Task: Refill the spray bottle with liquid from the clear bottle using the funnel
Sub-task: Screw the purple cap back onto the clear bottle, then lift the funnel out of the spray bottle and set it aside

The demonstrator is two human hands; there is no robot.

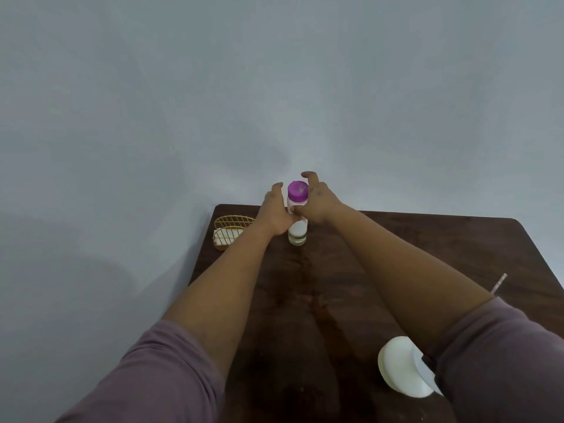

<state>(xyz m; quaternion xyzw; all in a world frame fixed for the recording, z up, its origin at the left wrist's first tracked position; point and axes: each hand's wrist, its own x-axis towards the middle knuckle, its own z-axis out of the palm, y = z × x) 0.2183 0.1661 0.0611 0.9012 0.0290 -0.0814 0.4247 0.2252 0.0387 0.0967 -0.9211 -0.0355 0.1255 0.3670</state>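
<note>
The clear bottle [297, 233] with a purple cap [297, 192] stands upright near the far edge of the dark wooden table [427, 254]; a little liquid shows at its bottom. My left hand [274, 212] grips its body from the left, thumb across the front. My right hand [319, 203] is at its right side, thumb against the body and fingers arched beside the cap without closing on it. A white round object [399, 367], possibly the funnel, lies near my right elbow. I cannot see a spray bottle.
A gold wire basket [233, 228] holding something white sits at the table's far left corner, just left of my left wrist. A thin pink striped stick [499, 283] pokes up behind my right forearm. A plain grey wall rises behind the table.
</note>
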